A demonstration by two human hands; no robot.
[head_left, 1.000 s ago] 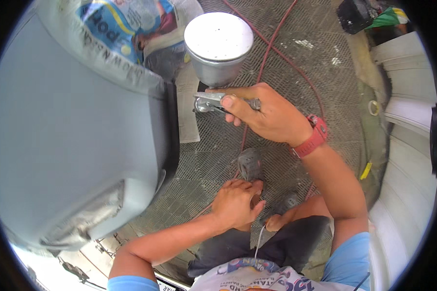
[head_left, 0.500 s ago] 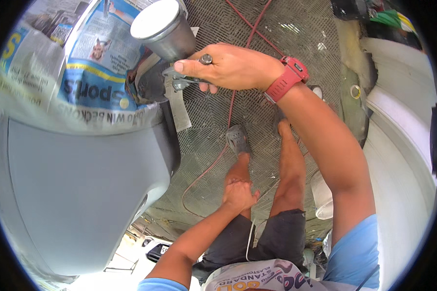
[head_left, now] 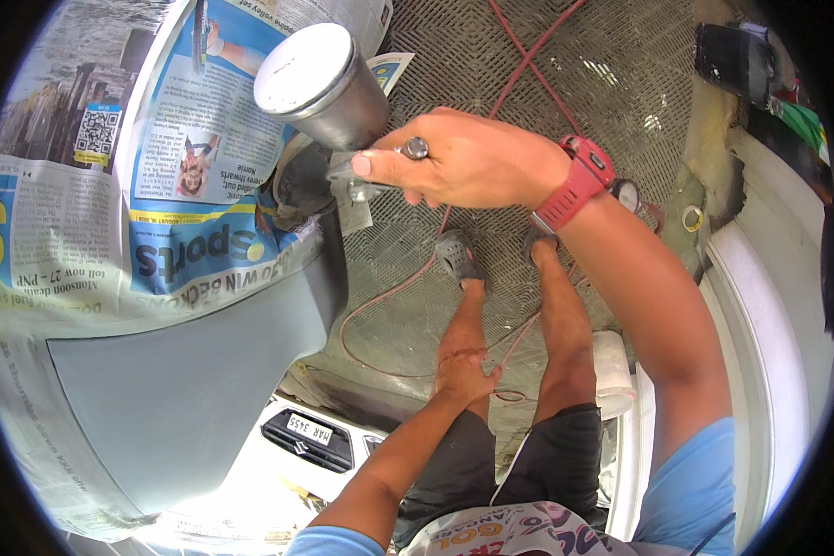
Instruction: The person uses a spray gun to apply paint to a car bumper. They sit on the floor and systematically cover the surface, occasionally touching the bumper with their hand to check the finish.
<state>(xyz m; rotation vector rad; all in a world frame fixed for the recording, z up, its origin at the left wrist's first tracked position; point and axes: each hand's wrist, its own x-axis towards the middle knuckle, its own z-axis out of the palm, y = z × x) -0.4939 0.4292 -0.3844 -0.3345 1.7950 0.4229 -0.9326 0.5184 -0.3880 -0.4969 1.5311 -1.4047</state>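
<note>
My right hand point(head_left: 468, 159) is closed around a spray gun point(head_left: 350, 173) with a round metal paint cup point(head_left: 338, 97) on top. It holds the gun out over the right edge of a smooth grey-painted panel point(head_left: 195, 380). Newspaper sheets point(head_left: 56, 185) cover the surface beyond the panel, and a dark part point(head_left: 301, 181) shows at their right edge, behind the gun. The trigger fingers are mostly hidden by the back of the hand. On my left knee rests my left hand point(head_left: 465, 375), empty, its thumb apart from the fingers.
Red hoses point(head_left: 528, 60) cross the ridged floor point(head_left: 417, 56) and loop around my feet. At the right stand long white panels point(head_left: 760, 306), with a pale bucket point(head_left: 612, 375) by my right leg. Behind me, lower left, is a white car point(head_left: 296, 440).
The view has shifted, showing more newspaper and white car and less of the grey panel. My right hand with the spray gun sits slightly lower and farther right in view. My left hand stays on the knee.
</note>
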